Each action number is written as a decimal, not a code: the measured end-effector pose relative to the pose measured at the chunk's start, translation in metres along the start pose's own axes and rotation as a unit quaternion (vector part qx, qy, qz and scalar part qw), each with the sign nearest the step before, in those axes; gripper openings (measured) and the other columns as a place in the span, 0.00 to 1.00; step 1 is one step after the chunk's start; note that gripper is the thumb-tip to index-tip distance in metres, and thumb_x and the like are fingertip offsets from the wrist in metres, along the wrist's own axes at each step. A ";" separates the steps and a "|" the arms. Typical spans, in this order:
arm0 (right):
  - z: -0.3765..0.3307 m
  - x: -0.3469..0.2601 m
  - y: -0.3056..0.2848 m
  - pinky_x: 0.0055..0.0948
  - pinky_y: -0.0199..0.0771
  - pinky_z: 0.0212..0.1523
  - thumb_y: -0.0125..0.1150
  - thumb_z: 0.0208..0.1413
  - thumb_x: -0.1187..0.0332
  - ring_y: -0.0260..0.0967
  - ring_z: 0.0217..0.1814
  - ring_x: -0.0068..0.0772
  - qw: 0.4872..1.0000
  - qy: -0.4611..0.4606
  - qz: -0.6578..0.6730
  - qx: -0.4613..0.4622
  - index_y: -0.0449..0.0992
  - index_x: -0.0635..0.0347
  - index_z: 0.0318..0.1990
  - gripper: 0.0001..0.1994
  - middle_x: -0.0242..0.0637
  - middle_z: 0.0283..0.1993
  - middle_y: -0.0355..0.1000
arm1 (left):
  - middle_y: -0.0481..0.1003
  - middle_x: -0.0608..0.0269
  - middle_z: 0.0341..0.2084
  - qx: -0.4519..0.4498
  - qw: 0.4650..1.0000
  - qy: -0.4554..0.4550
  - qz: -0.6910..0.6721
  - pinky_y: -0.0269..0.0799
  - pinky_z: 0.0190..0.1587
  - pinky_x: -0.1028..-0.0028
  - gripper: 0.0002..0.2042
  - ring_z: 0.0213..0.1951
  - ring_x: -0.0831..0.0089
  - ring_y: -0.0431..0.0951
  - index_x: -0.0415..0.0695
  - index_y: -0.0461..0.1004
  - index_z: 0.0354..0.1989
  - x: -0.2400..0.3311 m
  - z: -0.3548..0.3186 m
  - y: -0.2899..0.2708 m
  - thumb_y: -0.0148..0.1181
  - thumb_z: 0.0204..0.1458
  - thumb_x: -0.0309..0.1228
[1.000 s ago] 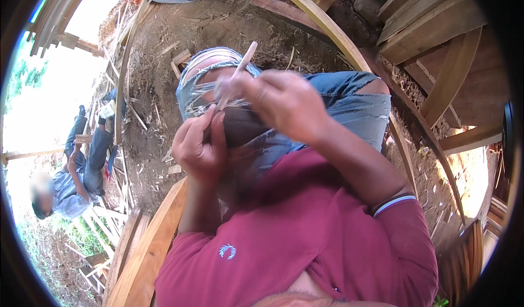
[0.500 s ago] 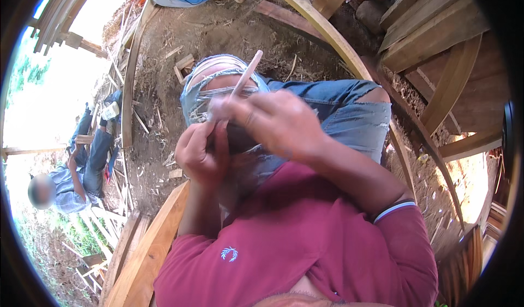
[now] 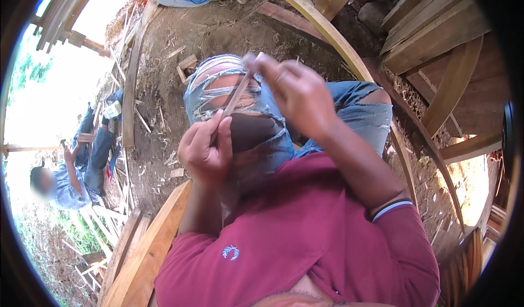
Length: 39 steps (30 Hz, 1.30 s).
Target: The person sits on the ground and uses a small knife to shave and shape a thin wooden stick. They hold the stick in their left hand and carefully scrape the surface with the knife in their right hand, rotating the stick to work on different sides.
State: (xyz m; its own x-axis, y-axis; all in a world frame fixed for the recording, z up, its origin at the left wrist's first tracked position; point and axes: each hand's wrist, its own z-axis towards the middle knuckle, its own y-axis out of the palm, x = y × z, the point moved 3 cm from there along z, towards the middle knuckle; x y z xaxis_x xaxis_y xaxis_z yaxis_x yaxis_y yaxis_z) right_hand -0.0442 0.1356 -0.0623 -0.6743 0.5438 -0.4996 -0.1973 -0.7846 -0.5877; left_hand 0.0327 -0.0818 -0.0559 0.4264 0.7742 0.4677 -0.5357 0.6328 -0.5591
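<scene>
Nearest the camera is the person's maroon short-sleeved shirt (image 3: 305,241) with a small pale emblem on the chest. Above it both hands meet over the lap. The left hand (image 3: 204,151) is curled closed around the lower end of a thin, straight, brownish wooden stick (image 3: 236,96), thumb and fingers wrapped about it. The right hand (image 3: 297,91) pinches the stick's upper end between fingertips, the rest of the fingers loosely bent. The stick slants up to the right, in front of the torn light-blue jeans (image 3: 229,99). Beyond lie bare brown earth with wood scraps (image 3: 180,66) and curved wooden planks (image 3: 322,28). At far left another person in blue clothing (image 3: 76,170) crouches on the ground.
</scene>
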 end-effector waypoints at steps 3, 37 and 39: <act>-0.013 -0.025 0.006 0.44 0.83 0.37 0.71 0.60 0.72 0.80 0.34 0.45 0.997 -0.051 0.055 -0.015 0.82 0.42 0.66 0.25 0.36 0.34 0.78 | 0.83 0.54 0.26 -0.003 1.000 0.001 -0.008 0.77 0.30 0.68 0.09 0.25 0.63 0.83 0.35 0.90 0.47 -0.001 -0.007 0.001 0.78 0.59 0.22; -0.002 0.002 0.005 0.45 0.85 0.41 0.73 0.63 0.74 0.84 0.39 0.50 1.000 0.012 -0.009 -0.003 0.84 0.57 0.65 0.22 0.46 0.43 0.84 | 0.83 0.53 0.27 0.002 1.000 -0.006 0.013 0.79 0.31 0.64 0.08 0.27 0.59 0.85 0.39 0.90 0.45 0.002 0.007 0.001 0.78 0.59 0.26; -0.018 -0.035 0.014 0.45 0.83 0.39 0.77 0.62 0.71 0.83 0.37 0.49 0.994 -0.073 0.080 -0.022 0.85 0.54 0.64 0.22 0.45 0.40 0.83 | 0.83 0.54 0.26 0.001 1.000 -0.002 0.006 0.79 0.31 0.64 0.08 0.27 0.59 0.84 0.39 0.90 0.45 -0.002 -0.003 -0.001 0.77 0.60 0.26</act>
State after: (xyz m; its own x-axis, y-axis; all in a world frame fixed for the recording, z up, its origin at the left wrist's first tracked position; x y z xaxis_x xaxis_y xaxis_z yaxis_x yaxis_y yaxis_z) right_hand -0.0108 0.1107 -0.0641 -0.7913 0.3623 -0.4926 -0.0507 -0.8417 -0.5375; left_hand 0.0348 -0.0837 -0.0584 0.4181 0.7811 0.4637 -0.5421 0.6242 -0.5626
